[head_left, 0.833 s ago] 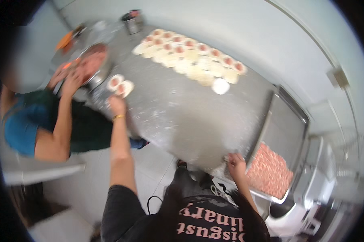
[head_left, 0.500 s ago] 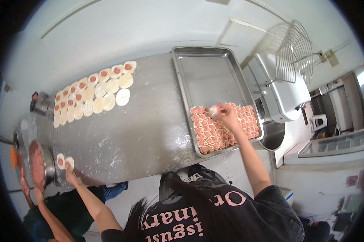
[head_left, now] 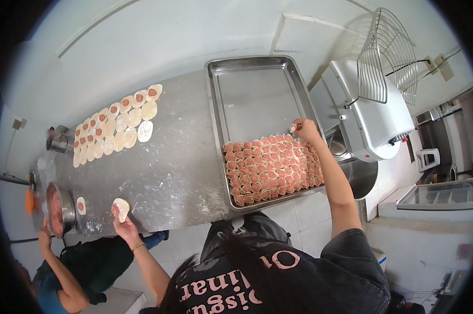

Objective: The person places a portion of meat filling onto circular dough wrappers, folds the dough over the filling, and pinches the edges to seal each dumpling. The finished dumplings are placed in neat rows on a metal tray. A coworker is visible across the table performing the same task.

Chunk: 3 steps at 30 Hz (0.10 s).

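My left hand is closed on a pale round dumpling wrapper with pink meat filling, raised at the table's front edge. Over on the right, my right hand pinches a small filled dumpling at the far edge of the rows in a large metal tray. Tightly packed open-topped dumplings fill the tray's near half; its far half shows bare metal. Another wrapper with meat lies flat left of my left hand.
Overlapping wrappers, some topped with meat, lie in rows at the back left of the floured steel table. A co-worker's hand is at a metal bowl of pink meat. A white machine and wire guard stand right of the tray.
My left hand has taken a meat-topped wrapper from beside the bowl and moved right with it. My right hand has shifted right along the dumplings' far edge. The view has shifted slightly.
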Available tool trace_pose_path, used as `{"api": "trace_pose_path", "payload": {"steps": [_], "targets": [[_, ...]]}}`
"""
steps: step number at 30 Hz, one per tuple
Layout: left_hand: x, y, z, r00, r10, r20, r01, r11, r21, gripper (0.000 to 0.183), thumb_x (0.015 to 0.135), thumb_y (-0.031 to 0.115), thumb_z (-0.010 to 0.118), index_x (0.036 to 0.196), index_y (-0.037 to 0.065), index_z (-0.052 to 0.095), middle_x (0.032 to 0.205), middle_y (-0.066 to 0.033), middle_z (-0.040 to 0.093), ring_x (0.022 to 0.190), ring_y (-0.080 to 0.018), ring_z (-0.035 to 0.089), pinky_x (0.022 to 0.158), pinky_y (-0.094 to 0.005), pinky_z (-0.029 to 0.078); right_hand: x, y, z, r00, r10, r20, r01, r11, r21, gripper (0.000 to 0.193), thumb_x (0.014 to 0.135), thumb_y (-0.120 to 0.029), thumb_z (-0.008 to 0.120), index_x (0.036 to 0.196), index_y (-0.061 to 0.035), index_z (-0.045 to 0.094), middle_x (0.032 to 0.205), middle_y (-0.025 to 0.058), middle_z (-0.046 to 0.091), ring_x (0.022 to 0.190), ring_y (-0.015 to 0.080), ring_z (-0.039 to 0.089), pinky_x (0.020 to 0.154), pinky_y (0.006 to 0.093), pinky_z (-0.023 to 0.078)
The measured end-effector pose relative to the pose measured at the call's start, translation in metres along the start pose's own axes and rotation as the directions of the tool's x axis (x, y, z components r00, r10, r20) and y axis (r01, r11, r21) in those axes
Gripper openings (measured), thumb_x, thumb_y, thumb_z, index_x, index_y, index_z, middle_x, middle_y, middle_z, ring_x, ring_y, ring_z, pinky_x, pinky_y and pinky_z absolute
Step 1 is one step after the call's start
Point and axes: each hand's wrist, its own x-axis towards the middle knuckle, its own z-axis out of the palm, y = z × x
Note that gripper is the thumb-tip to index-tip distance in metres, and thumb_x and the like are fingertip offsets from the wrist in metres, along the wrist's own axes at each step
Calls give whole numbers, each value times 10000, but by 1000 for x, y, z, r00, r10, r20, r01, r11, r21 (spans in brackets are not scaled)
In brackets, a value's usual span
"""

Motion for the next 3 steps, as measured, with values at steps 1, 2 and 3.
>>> {"api": "trace_pose_path", "payload": {"steps": [1,2,3], "targets": [[-9,-8,8,1000,-2,-11,2,1000,7,477,839,21,480,1293,-106,405,1341,-169,470,1243,-235,460,1049,-325,384,0,2,3,1000,-6,20,6,999,-35,295,607,-43,668,898,-82,692,797,104,674,762,235,665,717,328,518],[-19,-16,14,1000,4,-5,-4,1000,16,486,841,18,482,1302,-106,393,1348,-169,462,1249,-242,453,1052,-331,381,1,4,3,997,-37,65,43,995,-87,289,619,-38,657,903,-84,693,800,111,674,769,240,665,730,341,519],[-26,-23,20,998,-3,61,3,1000,6,578,808,66,577,1326,-91,374,1367,-159,444,1261,-253,438,1046,-332,386,2,7,2,991,-76,111,91,986,-137,284,632,-33,645,907,-85,693,804,119,674,776,246,666,742,354,519]]}}
